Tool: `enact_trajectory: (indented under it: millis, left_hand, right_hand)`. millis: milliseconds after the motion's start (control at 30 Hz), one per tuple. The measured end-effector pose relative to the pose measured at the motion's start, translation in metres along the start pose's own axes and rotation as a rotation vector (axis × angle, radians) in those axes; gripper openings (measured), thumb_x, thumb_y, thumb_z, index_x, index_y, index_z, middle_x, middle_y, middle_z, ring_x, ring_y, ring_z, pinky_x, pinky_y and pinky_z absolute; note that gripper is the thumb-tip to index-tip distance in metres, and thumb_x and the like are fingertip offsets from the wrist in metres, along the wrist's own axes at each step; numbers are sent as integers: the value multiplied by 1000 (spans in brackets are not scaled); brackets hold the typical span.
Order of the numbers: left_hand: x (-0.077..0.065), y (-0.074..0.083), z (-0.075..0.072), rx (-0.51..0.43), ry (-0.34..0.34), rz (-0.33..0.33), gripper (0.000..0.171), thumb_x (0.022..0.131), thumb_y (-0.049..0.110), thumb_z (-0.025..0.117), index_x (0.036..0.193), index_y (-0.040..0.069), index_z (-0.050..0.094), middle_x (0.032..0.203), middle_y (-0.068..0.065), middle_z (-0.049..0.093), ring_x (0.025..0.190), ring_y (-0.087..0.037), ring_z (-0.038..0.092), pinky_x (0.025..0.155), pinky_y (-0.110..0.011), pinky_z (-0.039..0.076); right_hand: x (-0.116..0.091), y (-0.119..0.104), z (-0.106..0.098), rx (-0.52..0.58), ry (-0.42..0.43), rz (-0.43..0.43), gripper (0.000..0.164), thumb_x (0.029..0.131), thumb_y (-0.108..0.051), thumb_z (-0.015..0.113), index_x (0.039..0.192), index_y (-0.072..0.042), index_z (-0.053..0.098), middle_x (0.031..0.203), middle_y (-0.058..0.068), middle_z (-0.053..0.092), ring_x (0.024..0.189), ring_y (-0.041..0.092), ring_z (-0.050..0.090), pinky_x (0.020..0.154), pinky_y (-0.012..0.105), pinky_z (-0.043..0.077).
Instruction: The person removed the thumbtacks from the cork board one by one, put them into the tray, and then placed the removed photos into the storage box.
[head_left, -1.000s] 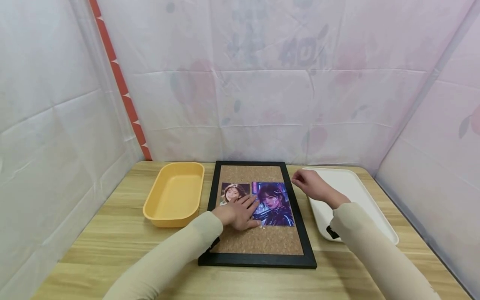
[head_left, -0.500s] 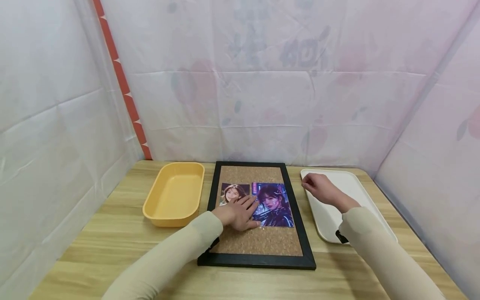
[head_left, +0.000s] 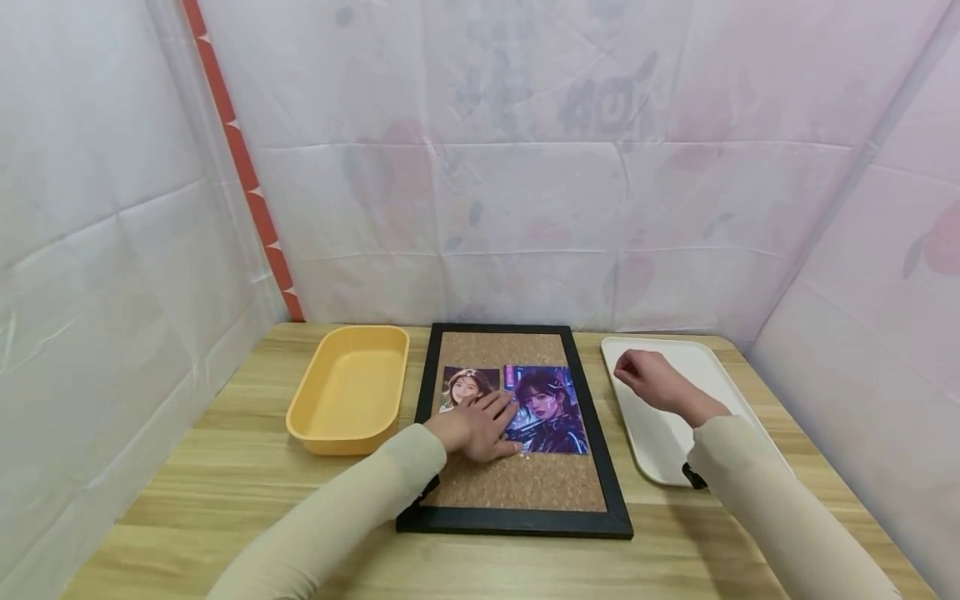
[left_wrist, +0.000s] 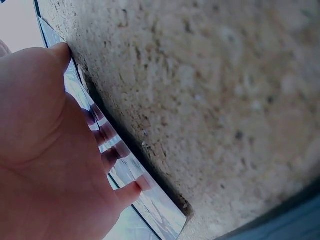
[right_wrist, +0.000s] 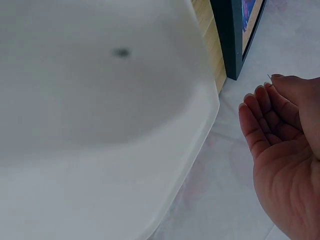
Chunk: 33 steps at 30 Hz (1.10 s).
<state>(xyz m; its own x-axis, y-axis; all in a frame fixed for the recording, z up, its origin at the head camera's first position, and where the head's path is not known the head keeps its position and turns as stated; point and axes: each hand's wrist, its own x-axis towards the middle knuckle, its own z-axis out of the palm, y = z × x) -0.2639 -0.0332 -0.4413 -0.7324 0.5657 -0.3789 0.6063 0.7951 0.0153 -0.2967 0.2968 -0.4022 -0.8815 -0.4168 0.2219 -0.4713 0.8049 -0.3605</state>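
My left hand [head_left: 487, 427] lies with spread fingers over the lower part of a portrait photo [head_left: 467, 383] and the left edge of a purple-blue picture print [head_left: 546, 408]. Both sit on a cork board [head_left: 525, 483] with a black frame. From the left wrist, the fingers rest on the glossy print [left_wrist: 160, 210]. Above the white tray [head_left: 690, 362], my right hand [head_left: 654, 379] has thumb and forefinger brought together. A thin pin [right_wrist: 269, 77] sticks out between those fingertips in the right wrist view; its head is hidden by the fingers.
A yellow plastic tub [head_left: 348, 392] stands left of the board on the wooden table [head_left: 225, 467]. A small dark blurred spot [right_wrist: 121, 52] shows on the white tray in the right wrist view. Fabric curtains [head_left: 480, 192] enclose the back and both sides.
My right hand has moved right, from beside the board's right edge to over the white tray. The left hand, photo and print have stayed where they were.
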Motion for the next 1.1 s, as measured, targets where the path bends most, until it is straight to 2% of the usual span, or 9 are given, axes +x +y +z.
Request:
enact_trajectory:
  millis: [333, 700, 1100]
  left_hand:
    - [12, -4, 11, 0, 8, -5, 82, 102, 69, 32, 167, 25, 7, 173, 6, -1, 159, -18, -2, 126, -49, 4]
    - [11, -4, 11, 19, 17, 1, 83, 102, 70, 31, 167, 24, 7, 173, 5, 0, 159, -18, -1, 126, -50, 6]
    - [11, -4, 10, -1, 17, 2, 82, 103, 69, 31, 167, 24, 8, 173, 4, 2, 159, -18, -1, 126, -49, 5]
  right_hand:
    - [-7, 16, 1, -16, -32, 17, 8, 97, -1, 64, 90, 3, 66, 78, 5, 64, 69, 14, 55, 65, 36, 49]
    - [-17, 37, 1, -39, -63, 61, 8, 95, -2, 64, 89, 4, 66, 79, 7, 64, 71, 16, 56, 66, 37, 49]
    - [-25, 58, 1, -69, -113, 110, 7, 93, 1, 65, 89, 5, 66, 82, 9, 65, 75, 21, 59, 70, 40, 51]
